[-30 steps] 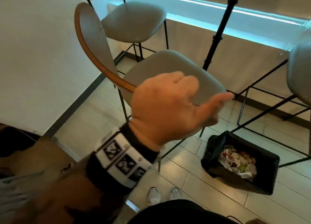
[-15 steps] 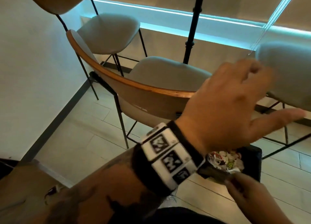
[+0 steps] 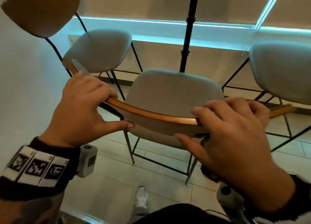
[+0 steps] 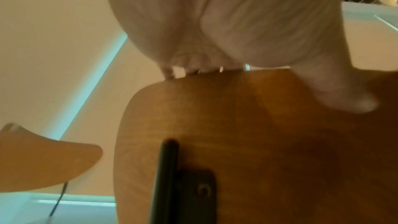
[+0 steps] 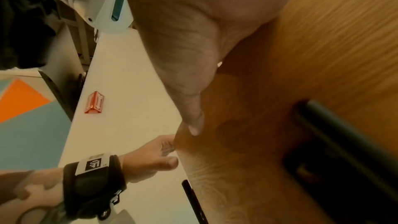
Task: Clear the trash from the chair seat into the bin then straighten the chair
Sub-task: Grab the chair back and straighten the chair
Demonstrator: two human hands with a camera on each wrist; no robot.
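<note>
While we stand behind the chair (image 3: 173, 92), both our hands are on the curved wooden top edge of its backrest (image 3: 151, 113). Our left hand (image 3: 80, 109) has its grip closed on the left part of that rim: fingers curled over the top and down the front side, thumb stretched along the rear face below. Our right hand (image 3: 230, 136) takes the right part the same way, fingers hooked over the rim and thumb laid flat on the back of the wood. From the left wrist view we see the left palm (image 4: 226, 23) sitting on the top of the backrest (image 4: 258, 142), with a black metal bracket (image 4: 189, 192) screwed to the wood beneath. From the right wrist view the right thumb (image 5: 189, 105) presses on the backrest (image 5: 323, 40), and the left hand (image 5: 150, 157) shows farther along the same edge. The grey padded seat (image 3: 173, 89) lies in front of us with nothing on it. Two more chairs of the same kind flank it, one at left (image 3: 99, 50) and one at right (image 3: 282, 69), all on a tiled floor (image 3: 107, 186). The bin is not in sight.
</note>
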